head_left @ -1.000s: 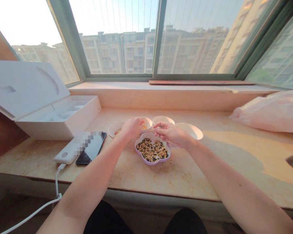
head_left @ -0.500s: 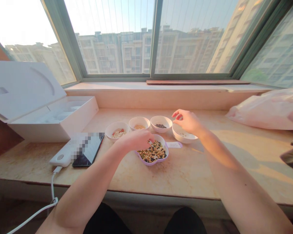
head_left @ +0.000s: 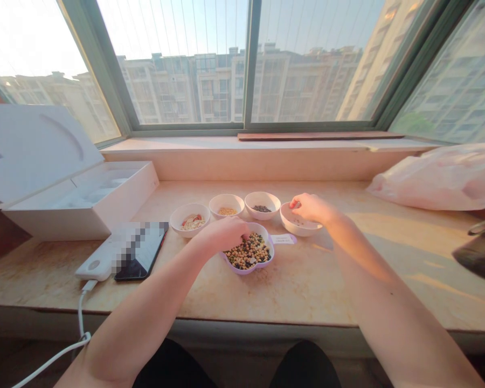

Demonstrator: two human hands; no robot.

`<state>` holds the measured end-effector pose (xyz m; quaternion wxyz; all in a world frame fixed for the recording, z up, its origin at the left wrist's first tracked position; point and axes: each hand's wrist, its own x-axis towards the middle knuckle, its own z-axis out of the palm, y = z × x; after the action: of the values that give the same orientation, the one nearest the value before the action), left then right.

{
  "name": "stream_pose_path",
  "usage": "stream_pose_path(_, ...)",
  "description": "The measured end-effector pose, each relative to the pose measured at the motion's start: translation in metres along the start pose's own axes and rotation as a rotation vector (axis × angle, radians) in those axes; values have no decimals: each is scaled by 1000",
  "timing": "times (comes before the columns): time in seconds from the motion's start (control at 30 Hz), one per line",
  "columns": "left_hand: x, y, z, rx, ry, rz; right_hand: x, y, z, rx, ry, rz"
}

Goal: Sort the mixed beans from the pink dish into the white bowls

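Observation:
My left hand [head_left: 222, 235] is over a lilac flower-shaped dish [head_left: 246, 271], its fingertips reaching down into the mixed beans [head_left: 248, 252]. The mix holds yellow and dark green beans. My right hand [head_left: 311, 209] hangs just above a white bowl [head_left: 297, 229], fingers drawn together over it. Anything pinched in either hand is too small to see. Behind the dish stand three more white bowls: one of oats with red pieces [head_left: 189, 209], one of yellow grains [head_left: 226, 198] and one of dark beans [head_left: 262, 196].
A small paper label [head_left: 283, 239] lies by the dish. Left of the bowls are a phone [head_left: 139, 264], a corded white power bank [head_left: 92, 264] and an open white box [head_left: 81, 210]. A pale plastic bag [head_left: 440, 180] lies on the marble sill at right, below the window.
My right hand has gone from the lilac dish to above the right white bowl, and its fingers have drawn together. My left hand has come over the dish, and the view has drifted slightly.

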<state>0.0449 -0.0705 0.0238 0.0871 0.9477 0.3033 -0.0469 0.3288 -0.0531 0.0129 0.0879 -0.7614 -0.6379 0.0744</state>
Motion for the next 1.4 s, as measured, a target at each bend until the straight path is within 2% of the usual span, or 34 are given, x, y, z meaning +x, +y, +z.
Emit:
stream_pose_path(0.37,6,9,5,75,35,-16,-5,-9,-6,0,3,-7)
stream_pose_path(0.5,5,8,3,99,36,-24,-6,-11,-8,-8,42,-3)
stream_pose_path(0.6,3,3,2,92,95,-16,-8,-15,-9,-28,82,-8)
stream_pose_path(0.7,4,-7,4,8,208,5,-14,-26,-10,3,110,-111)
stream_pose_path(0.8,7,-18,6,-88,351,-28,-28,-45,-9,129,107,-303)
stream_pose_path(0.9,11,-28,6,-133,505,-60,-43,-66,-2,235,39,-462)
stream_pose_path(1.0,12,-36,7,-163,590,-99,-52,-81,12,301,-34,-565)
stream_pose_path(1.2,9,-46,8,-146,616,-320,-58,-93,30,242,-157,-723)
stream_pose_path(1.4,7,-43,6,-88,564,-475,-61,-95,31,128,-193,-702)
